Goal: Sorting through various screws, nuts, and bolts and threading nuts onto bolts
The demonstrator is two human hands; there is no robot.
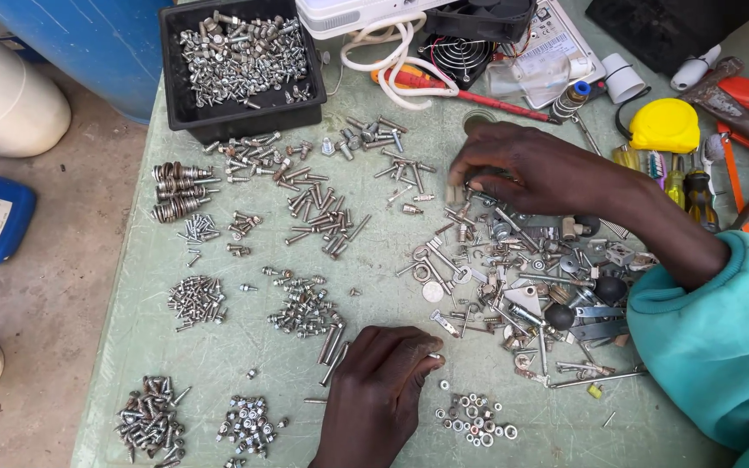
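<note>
Over mixed hardware heap (530, 277), right hand (530, 169) pinching something hidden; left hand (383, 381) fingertips pinching small, unclear piece.

Bare green counter (218, 347) shows in narrow lanes between small sorted screw piles (305, 308). A dense heap of mixed hardware (530, 286) fills the right side. A black tray of screws (237, 61) blocks the far left edge; tools (704, 165) crowd the far right.

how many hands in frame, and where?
2. The left hand rests at the bottom centre of the table, fingertips by a small pile of nuts and washers. The right hand reaches into the mixed hardware heap at upper centre. None hidden, apparently.
</note>
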